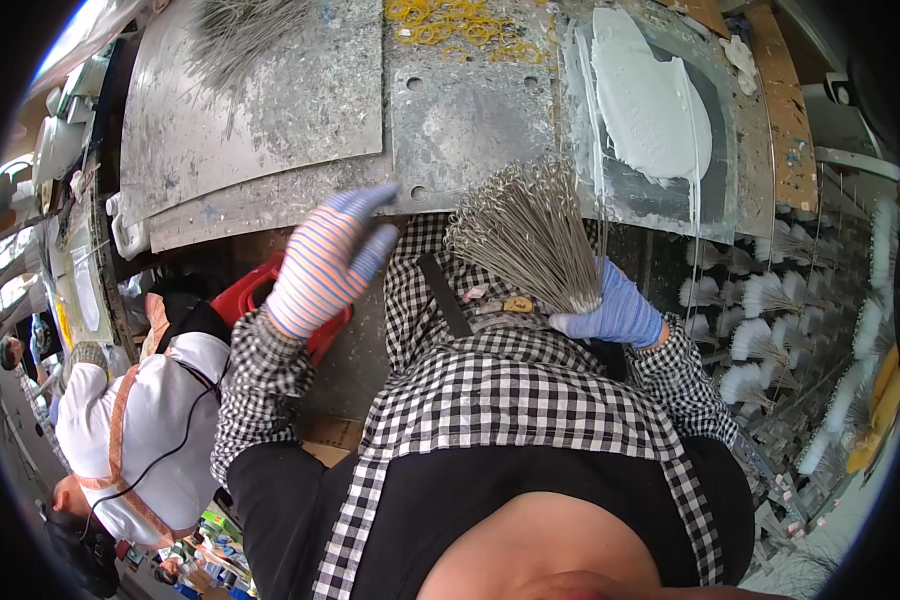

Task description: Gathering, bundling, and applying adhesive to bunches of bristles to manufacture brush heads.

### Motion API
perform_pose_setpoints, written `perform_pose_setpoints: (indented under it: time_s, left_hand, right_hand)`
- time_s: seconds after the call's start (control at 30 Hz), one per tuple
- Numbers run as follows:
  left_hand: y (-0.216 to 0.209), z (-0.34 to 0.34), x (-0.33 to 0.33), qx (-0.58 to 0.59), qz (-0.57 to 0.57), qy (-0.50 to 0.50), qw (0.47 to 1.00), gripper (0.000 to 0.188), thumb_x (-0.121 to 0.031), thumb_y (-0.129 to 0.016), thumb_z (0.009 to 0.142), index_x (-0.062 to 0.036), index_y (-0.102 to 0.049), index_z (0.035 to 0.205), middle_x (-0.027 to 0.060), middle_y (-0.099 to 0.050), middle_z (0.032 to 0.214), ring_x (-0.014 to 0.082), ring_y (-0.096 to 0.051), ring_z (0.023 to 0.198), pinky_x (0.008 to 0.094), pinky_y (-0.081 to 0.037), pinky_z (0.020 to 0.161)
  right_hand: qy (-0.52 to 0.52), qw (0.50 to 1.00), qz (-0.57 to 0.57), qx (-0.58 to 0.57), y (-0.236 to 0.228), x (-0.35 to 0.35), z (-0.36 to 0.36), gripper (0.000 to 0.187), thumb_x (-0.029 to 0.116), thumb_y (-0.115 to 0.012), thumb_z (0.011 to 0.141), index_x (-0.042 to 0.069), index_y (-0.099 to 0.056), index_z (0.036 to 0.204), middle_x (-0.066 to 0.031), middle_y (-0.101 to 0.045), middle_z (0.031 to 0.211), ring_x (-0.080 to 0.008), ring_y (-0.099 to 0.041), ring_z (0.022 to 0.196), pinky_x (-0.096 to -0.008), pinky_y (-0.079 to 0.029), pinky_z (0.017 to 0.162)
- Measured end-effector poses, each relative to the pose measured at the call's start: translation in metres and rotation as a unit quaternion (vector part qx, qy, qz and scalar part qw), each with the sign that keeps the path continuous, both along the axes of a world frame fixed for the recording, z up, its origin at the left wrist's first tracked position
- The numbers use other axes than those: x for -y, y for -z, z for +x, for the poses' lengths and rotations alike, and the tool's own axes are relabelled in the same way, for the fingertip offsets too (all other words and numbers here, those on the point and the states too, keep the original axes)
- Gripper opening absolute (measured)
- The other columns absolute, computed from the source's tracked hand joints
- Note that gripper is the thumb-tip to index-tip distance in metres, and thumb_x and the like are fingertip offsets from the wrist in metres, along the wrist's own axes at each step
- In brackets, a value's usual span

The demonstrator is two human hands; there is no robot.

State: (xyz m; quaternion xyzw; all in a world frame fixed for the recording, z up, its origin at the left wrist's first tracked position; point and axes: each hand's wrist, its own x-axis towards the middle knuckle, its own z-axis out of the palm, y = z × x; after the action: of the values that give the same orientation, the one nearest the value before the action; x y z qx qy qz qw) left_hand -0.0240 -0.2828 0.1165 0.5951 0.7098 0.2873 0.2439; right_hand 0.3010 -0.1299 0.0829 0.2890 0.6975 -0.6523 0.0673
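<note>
A thick bundle of thin grey metal wires (525, 240) fans out over my lap, its small looped ends toward the table edge. My right hand (620, 308), in a blue knit glove, is closed around the narrow end of the bundle. To the left, my left hand (320, 260) hovers near the table's front edge, in a striped glove with blue fingertips. Its fingers reach forward with the thumb apart, and nothing is in it. Beyond the bundle, white paste (645, 100) is spread thickly on a dark flat plate (718, 190).
Loose wires (245, 35) and yellow rubber bands (470, 25) lie on the stained metal tabletop (280, 120). Right of me, a rack holds several white-ended wire bundles (770, 290). At left are a red stool (245, 292) and a co-worker in a white top (170, 430).
</note>
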Motion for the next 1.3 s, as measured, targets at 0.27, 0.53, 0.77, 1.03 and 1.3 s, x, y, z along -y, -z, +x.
perform_pose_setpoints:
  time_s: [0.27,0.53,0.77,1.03,1.3]
  left_hand:
    - [0.036,0.035,0.006,0.079,-0.009,-0.014,0.997,0.019,-0.010,-0.072,0.087,-0.0060,-0.073,0.106,0.0123,-0.070,0.094,0.0303,-0.069,0.084,0.0362,-0.055,0.075]
    - [0.041,0.044,0.010,0.182,0.023,-0.013,0.983,0.033,-0.003,-0.069,0.087,-0.0071,-0.070,0.119,0.0078,-0.071,0.095,0.0178,-0.069,0.085,0.0288,-0.054,0.077]
    - [0.019,0.031,0.017,0.468,-0.125,-0.061,0.873,0.056,-0.003,-0.049,0.089,-0.0036,-0.051,0.145,0.0075,-0.062,0.113,0.0104,-0.058,0.097,0.0268,-0.049,0.089]
    - [-0.006,0.034,-0.028,0.215,-0.055,0.050,0.974,0.031,-0.026,-0.071,0.092,-0.0036,-0.073,0.113,0.0125,-0.066,0.103,0.0256,-0.065,0.095,0.0336,-0.052,0.083]
    - [-0.031,0.037,-0.038,0.239,0.296,-0.185,0.906,0.008,-0.010,-0.070,0.092,-0.0031,-0.073,0.093,0.0059,-0.068,0.088,0.0134,-0.062,0.079,0.0279,-0.050,0.068]
  right_hand:
    - [-0.025,0.999,-0.008,-0.021,-0.001,0.008,0.002,0.080,0.025,-0.083,0.078,0.001,-0.045,0.145,-0.0150,-0.064,0.130,-0.0227,-0.060,0.122,-0.0387,-0.047,0.107]
    - [-0.105,0.992,-0.067,0.023,0.017,0.017,0.008,0.091,0.032,-0.083,0.078,0.001,-0.038,0.150,-0.0175,-0.065,0.129,-0.0258,-0.063,0.121,-0.0372,-0.048,0.107]
    - [-0.089,0.995,-0.051,0.005,0.019,0.021,0.005,0.091,0.037,-0.081,0.079,-0.002,-0.038,0.149,-0.0184,-0.067,0.124,-0.0264,-0.067,0.112,-0.0372,-0.051,0.103]
    - [-0.192,0.978,-0.006,0.085,0.021,0.021,-0.005,0.086,0.036,-0.079,0.078,-0.002,-0.042,0.145,-0.0196,-0.071,0.109,-0.0278,-0.071,0.096,-0.0371,-0.056,0.092]
    - [-0.091,0.992,0.021,-0.082,0.016,0.013,-0.013,0.071,0.018,-0.079,0.079,0.001,-0.046,0.139,-0.0181,-0.071,0.107,-0.0293,-0.072,0.091,-0.0342,-0.059,0.084]
